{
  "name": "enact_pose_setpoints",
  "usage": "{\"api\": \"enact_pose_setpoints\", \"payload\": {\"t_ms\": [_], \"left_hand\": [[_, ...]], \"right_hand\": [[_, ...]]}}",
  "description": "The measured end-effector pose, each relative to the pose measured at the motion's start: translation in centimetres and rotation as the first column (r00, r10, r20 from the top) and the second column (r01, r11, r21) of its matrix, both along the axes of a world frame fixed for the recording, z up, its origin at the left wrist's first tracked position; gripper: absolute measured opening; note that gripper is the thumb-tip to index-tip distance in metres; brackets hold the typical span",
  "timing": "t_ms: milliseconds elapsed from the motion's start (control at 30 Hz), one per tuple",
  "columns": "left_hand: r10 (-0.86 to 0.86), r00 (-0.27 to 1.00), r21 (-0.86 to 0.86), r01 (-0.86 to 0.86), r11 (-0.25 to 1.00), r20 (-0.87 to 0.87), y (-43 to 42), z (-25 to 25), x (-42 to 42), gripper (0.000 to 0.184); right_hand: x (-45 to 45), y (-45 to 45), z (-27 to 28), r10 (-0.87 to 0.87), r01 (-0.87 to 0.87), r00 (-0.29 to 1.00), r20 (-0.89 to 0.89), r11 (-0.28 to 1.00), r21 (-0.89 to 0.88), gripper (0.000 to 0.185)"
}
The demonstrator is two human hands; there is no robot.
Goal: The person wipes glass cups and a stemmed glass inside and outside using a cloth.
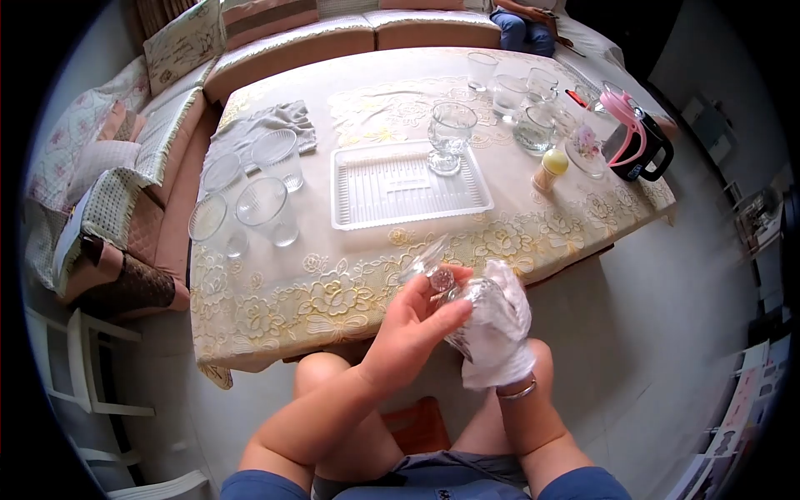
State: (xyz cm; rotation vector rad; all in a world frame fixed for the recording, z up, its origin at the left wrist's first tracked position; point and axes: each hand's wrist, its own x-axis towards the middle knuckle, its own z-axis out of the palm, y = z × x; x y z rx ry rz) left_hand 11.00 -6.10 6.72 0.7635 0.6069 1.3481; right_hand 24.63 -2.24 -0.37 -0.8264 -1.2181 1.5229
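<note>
In front of my knees, at the table's near edge, my left hand has its fingers wrapped round a clear glass piece. A white cloth covers my right hand, which presses it against the glass from the right; its fingers are hidden under the cloth. Beyond the hands lies a white ribbed tray with a stemmed glass standing at its right part. Several clear glasses stand left of the tray.
A grey cloth lies at the back left. On the right are more glasses, a toothpick holder with a yellow-green top, and a black and pink jug. A person sits beyond the table.
</note>
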Motion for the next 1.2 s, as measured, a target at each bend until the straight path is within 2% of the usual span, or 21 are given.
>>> {"api": "enact_pose_setpoints", "payload": {"t_ms": [33, 67, 133, 167, 200, 233, 267, 300, 367, 467, 533, 600, 633, 700, 733, 800, 933, 1000, 1067, 1133, 1200], "left_hand": [[0.017, 1.0, -0.098, -0.019, 0.995, -0.02, 0.1, -0.1, 0.0, 0.032], [0.031, 0.999, -0.196, -0.039, 0.98, -0.042, 0.2, -0.3, 0.0, 0.034], [0.049, 0.999, -0.227, -0.05, 0.973, -0.008, 0.5, -1.3, -0.2, 0.034], [0.081, 0.995, -0.225, -0.091, 0.97, -0.052, 0.6, -1.6, -0.3, 0.033], [0.112, 0.989, -0.22, -0.131, 0.967, -0.097, 0.7, -1.7, -0.4, 0.032], [0.089, 0.996, -0.221, -0.09, 0.971, -0.015, 0.7, -1.0, -0.4, 0.027], [0.088, 0.996, -0.221, -0.089, 0.971, -0.016, 0.6, -0.7, -0.3, 0.027], [0.077, 0.995, -0.132, -0.086, 0.988, -0.069, 0.5, -0.5, -0.2, 0.026], [0.018, 0.984, -0.011, -0.02, 1.0, -0.175, 0.5, -0.6, -0.4, 0.029], [-0.013, 0.983, 0.188, 0.048, 0.981, -0.184, 0.3, -0.9, -0.7, 0.031], [-0.003, 0.991, 0.155, 0.024, 0.988, -0.133, 0.1, -0.6, -0.5, 0.032], [0.01, 0.997, 0.119, 0.0, 0.993, -0.082, 0.0, -0.2, -0.5, 0.033], [-0.042, 0.998, 0.025, 0.044, 0.999, -0.054, 0.1, -0.1, -0.7, 0.032], [-0.055, 0.998, -0.087, 0.054, 0.995, -0.003, 0.3, -0.7, -0.7, 0.031], [-0.049, 0.998, -0.177, 0.053, 0.983, 0.031, 0.2, -0.6, -0.8, 0.03], [-0.015, 0.999, -0.267, 0.002, 0.964, -0.044, 0.2, -1.2, -1.2, 0.024], [0.091, 0.996, -0.121, -0.092, 0.988, -0.014, 0.4, -1.0, -0.7, 0.019], [0.048, 0.967, 0.111, -0.021, 0.994, -0.248, 0.3, -0.9, -0.9, 0.019], [0.023, 0.953, 0.181, 0.034, 0.983, -0.303, 0.2, -0.9, -1.1, 0.024], [0.001, 0.986, 0.137, 0.022, 0.99, -0.168, -0.2, -0.3, -0.9, 0.024], [0.027, 0.99, 0.098, -0.013, 0.995, -0.141, -0.3, 0.1, -0.7, 0.023]], "right_hand": [[0.2, -0.3, -0.1, -0.14, 0.137, 0.99, 0.032, 0.987, 0.081, 0.026], [0.6, -0.6, 0.1, -0.27, 0.217, 0.949, 0.163, 0.934, 0.284, 0.028], [-0.1, -0.8, 0.4, -0.433, 0.209, 0.838, 0.331, 0.816, 0.538, 0.035], [-0.3, -1.0, -0.6, -0.274, 0.214, 0.937, 0.215, 0.94, 0.266, 0.041], [-0.8, -1.1, -1.2, -0.18, 0.168, 0.977, 0.115, 0.98, 0.105, 0.041], [-1.5, -1.4, -1.1, -0.088, 0.087, 0.994, 0.061, 0.996, 0.028, 0.042], [-2.0, -1.7, -0.8, 0.003, -0.016, 0.991, 0.131, 0.995, 0.101, 0.042], [-2.3, -2.2, -0.1, 0.071, -0.129, 0.963, 0.259, 0.969, 0.213, 0.043], [-2.9, -2.8, 1.8, 0.12, -0.266, 0.908, 0.402, 0.906, 0.328, 0.044], [-2.6, -2.1, 3.5, 0.18, -0.351, 0.871, 0.458, 0.88, 0.32, 0.046], [-2.1, -1.2, 4.4, 0.238, -0.382, 0.864, 0.444, 0.883, 0.271, 0.047], [-1.4, -0.4, 4.7, 0.244, -0.328, 0.912, 0.331, 0.917, 0.227, 0.048], [-1.1, -0.4, 4.7, 0.204, -0.255, 0.949, 0.239, 0.944, 0.208, 0.049], [0.0, -0.7, 0.3, -0.083, 0.081, 0.996, 0.018, 0.993, 0.09, 0.022], [-0.4, -0.5, -0.8, -0.097, 0.096, 0.995, 0.034, 0.994, 0.053, 0.018], [-1.1, -0.6, -1.9, -0.1, 0.098, 0.993, 0.061, 0.995, 0.033, 0.016], [-2.6, -2.7, 0.3, 0.061, -0.113, 0.972, 0.229, 0.969, 0.221, 0.018], [-3.0, -3.5, 2.0, 0.078, -0.178, 0.946, 0.314, 0.935, 0.306, 0.021], [-3.1, -3.4, 2.4, 0.065, -0.184, 0.941, 0.332, 0.922, 0.34, 0.024], [-2.9, -2.3, 1.7, 0.081, -0.16, 0.96, 0.269, 0.945, 0.285, 0.027], [-2.5, -1.1, -0.5, 0.165, -0.172, 0.984, 0.069, 0.976, 0.132, 0.035]]}}
